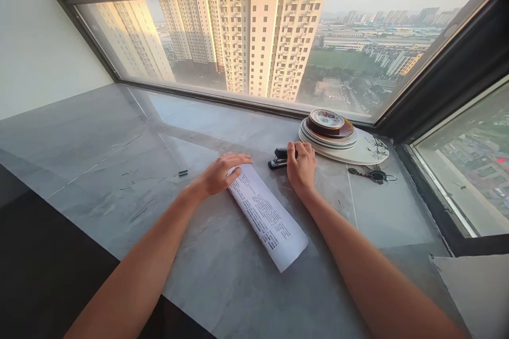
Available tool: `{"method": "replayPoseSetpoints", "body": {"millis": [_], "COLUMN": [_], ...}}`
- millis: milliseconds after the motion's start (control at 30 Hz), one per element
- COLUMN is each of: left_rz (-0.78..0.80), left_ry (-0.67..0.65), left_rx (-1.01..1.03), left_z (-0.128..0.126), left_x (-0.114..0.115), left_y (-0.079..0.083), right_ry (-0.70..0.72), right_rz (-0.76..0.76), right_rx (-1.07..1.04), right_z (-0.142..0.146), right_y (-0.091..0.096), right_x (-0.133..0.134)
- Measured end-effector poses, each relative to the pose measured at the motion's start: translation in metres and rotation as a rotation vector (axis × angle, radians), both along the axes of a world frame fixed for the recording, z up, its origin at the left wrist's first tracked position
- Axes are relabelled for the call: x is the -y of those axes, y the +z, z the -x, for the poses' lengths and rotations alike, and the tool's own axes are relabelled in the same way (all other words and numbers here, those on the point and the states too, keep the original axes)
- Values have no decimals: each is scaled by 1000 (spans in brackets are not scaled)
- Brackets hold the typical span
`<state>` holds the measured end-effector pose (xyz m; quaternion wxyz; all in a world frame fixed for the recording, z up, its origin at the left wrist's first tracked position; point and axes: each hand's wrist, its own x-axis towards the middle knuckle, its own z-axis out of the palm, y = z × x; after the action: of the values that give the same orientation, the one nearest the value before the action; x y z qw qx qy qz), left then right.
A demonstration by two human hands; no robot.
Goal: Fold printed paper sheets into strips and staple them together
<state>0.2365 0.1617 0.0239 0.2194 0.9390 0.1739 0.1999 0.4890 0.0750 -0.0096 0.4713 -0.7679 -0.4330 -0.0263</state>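
Note:
A folded sheaf of printed paper [264, 211] lies slantwise on the grey marbled sill. My left hand [223, 173] rests over its far end, fingers stretched out to the right and thumb on the paper. To the right of the paper, my right hand [301, 166] is closed around the rear part of a black stapler [279, 158]. The stapler's front end points left and sits at the sill surface. My right hand's fingers cover the rest of it.
A stack of plates [328, 129] with a flowered round tin [326, 118] on top stands by the window, right of the stapler. Keys with a dark fob [376, 174] lie in front of it. A small strip of staples [183, 173] lies at left. The window frame [238, 103] borders the sill.

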Motion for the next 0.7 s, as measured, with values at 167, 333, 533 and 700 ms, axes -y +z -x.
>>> {"method": "replayPoseSetpoints", "body": {"millis": [167,333,533,700], "left_rz": [-65,-45,147,222], "left_ry": [42,107,-43,65], "left_rx": [-280,-308,-392,-560], "left_z": [8,15,21,24], "left_x": [4,5,7,13], "left_y": [5,14,24,33], "right_ry": [-45,39,148,286], "right_rz": [30,-113,-243,-167], "right_rx": [-53,-164,-292,-251], "right_z": [0,-7,-10,-13], "right_y": [0,-1,-2,2], "right_x": [0,-3,0,3]}}
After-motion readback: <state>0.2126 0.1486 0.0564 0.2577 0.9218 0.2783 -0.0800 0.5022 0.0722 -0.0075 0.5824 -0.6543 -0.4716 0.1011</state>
